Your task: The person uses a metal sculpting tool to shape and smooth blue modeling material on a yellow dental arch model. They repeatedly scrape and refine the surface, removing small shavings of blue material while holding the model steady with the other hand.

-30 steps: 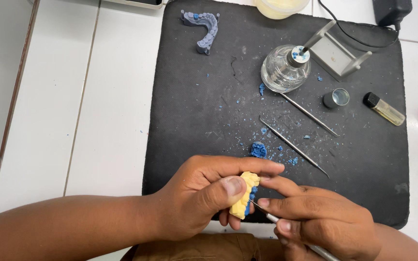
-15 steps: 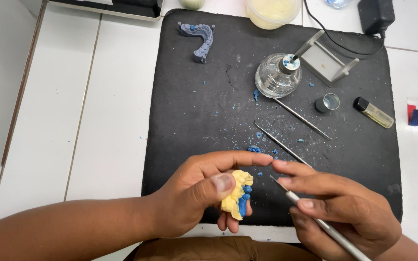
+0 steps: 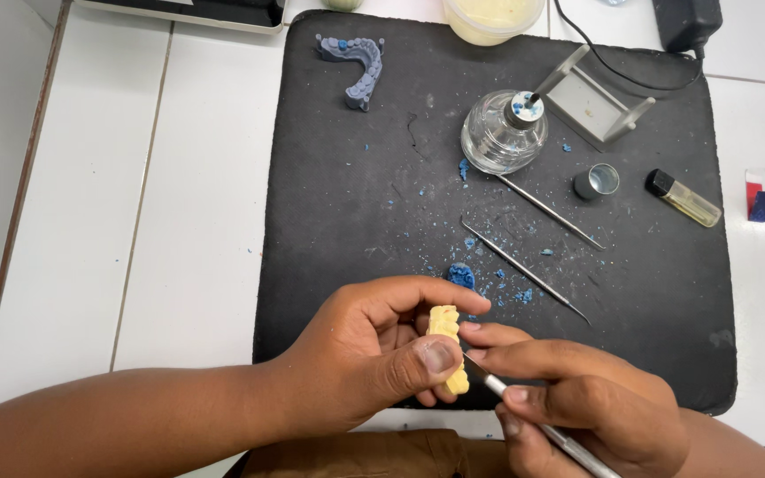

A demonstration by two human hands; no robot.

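Observation:
My left hand [image 3: 374, 354] grips a small yellow tooth model [image 3: 445, 326] between thumb and fingers, low over the front edge of the black mat [image 3: 356, 195]. My right hand [image 3: 577, 403] holds a thin metal carving tool [image 3: 524, 414] like a pen, its tip against the yellow model. A lump of blue wax [image 3: 461, 275] lies on the mat just beyond my fingers, amid scattered blue crumbs.
Two metal picks [image 3: 524, 270] [image 3: 549, 211] lie mid-mat. Behind them stand a glass spirit lamp [image 3: 503, 134], a small metal cap [image 3: 597, 181], a lighter [image 3: 684, 198], a metal stand [image 3: 597, 97] and a grey tooth arch model [image 3: 358, 64]. A yellow tub [image 3: 492, 18] sits at the back edge.
The yellow model has turned in my left hand, so its blue wax side no longer shows. My right hand has shifted closer, with the tool tip on the model.

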